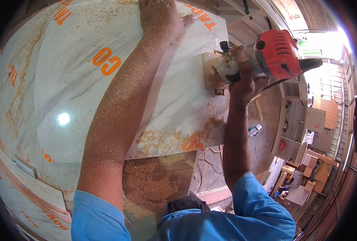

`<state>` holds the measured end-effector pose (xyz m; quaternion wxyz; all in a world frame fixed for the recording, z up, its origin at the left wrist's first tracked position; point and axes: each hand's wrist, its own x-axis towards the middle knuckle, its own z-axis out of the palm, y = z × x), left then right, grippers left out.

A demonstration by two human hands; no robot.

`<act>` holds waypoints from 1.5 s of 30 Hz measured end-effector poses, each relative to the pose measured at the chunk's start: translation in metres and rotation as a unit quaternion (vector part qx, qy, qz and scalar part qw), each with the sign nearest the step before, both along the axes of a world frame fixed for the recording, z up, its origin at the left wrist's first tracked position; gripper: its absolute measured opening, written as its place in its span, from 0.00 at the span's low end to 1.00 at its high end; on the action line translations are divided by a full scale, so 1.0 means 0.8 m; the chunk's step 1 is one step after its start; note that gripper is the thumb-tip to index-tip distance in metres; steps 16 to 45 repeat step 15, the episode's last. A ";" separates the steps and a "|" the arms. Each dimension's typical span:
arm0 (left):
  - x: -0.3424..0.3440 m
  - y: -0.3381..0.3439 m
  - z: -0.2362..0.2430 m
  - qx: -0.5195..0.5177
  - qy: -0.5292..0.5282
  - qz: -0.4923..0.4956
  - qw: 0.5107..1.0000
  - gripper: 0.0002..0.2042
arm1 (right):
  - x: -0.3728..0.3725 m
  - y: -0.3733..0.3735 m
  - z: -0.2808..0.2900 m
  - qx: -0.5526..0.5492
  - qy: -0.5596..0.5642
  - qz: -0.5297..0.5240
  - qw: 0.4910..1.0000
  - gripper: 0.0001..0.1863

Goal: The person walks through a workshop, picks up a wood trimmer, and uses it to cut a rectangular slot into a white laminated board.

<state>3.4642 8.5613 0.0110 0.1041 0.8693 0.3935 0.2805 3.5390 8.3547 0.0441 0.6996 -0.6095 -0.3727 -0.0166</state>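
Note:
My right hand [247,76] is wrapped round the metal body of a red trim router [278,54]. The router's pale base plate [210,72] rests on the right edge of a marbled white panel [178,104], with a black knob standing up beside it. The bit is hidden. At the far side of the panel my left hand [162,18] presses down on the surface, thumb stretched out to the right; its fingertips run out of the picture. Sawdust [162,138] lies on the panel and coats my left forearm.
Another marbled sheet [21,92] lies under the panel on the left. Sawdust covers a brown board [158,176] near me. A small blue and silver object [255,130] sits beyond my right forearm. Open shelves [293,116] and stacked wood offcuts [313,168] stand at the right.

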 end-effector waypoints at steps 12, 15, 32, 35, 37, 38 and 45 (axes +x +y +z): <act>0.001 0.002 0.001 0.009 0.023 0.019 1.000 0.39 | -0.001 0.005 -0.001 -0.016 -0.049 -0.009 0.999 0.16; -0.001 0.003 0.006 -0.028 0.054 0.000 0.998 0.43 | 0.005 -0.003 0.001 -0.023 -0.010 0.026 0.999 0.17; -0.001 0.003 0.006 -0.028 0.054 0.000 0.998 0.43 | 0.005 -0.003 0.001 -0.023 -0.010 0.026 0.999 0.17; -0.001 0.003 0.006 -0.028 0.054 0.000 0.998 0.43 | 0.005 -0.003 0.001 -0.023 -0.010 0.026 0.999 0.17; -0.001 0.003 0.006 -0.028 0.054 0.000 0.998 0.43 | 0.005 -0.003 0.001 -0.023 -0.010 0.026 0.999 0.17; -0.001 0.003 0.006 -0.028 0.054 0.000 0.998 0.43 | 0.005 -0.003 0.001 -0.023 -0.010 0.026 0.999 0.17; -0.001 0.003 0.006 -0.028 0.054 0.000 0.998 0.43 | 0.005 -0.003 0.001 -0.023 -0.010 0.026 0.999 0.17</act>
